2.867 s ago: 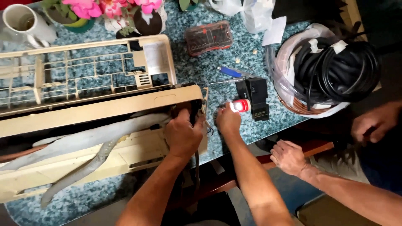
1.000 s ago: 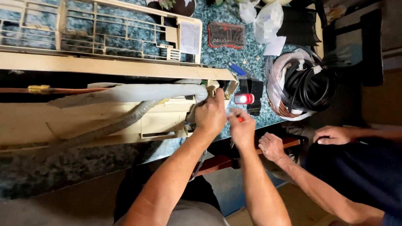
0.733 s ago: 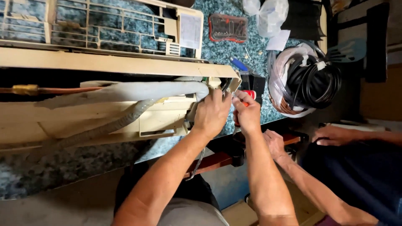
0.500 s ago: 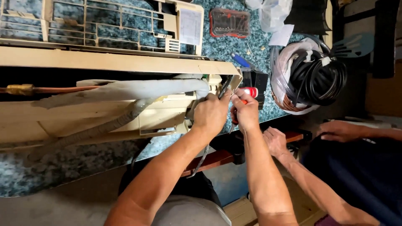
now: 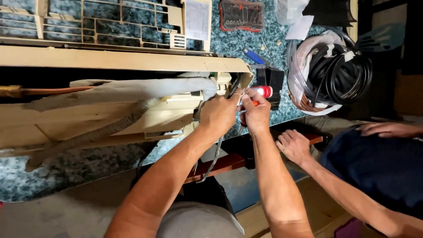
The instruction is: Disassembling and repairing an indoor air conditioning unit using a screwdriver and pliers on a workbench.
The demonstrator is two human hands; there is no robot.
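Both hands now bunched at the end of the air-conditioner indoor unit [image 5: 132, 66].

The right hand [image 5: 255, 112], off to the side seconds ago, has closed in beside the left hand [image 5: 219, 115]; it grips a red-tipped tool [image 5: 263, 91], fingers curled tight round it. The left is clenched on the unit's corner by the insulated pipe [image 5: 132, 90]. Work has settled on that corner. A co-worker's hand [image 5: 294, 145] rests on the bench, apart.

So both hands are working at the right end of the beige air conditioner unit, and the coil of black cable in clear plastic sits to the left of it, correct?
Not quite. The head view shows the coil of black cable in clear plastic to the right of the beige air conditioner unit, not the left. Both the left hand and right hand do work at its right end.
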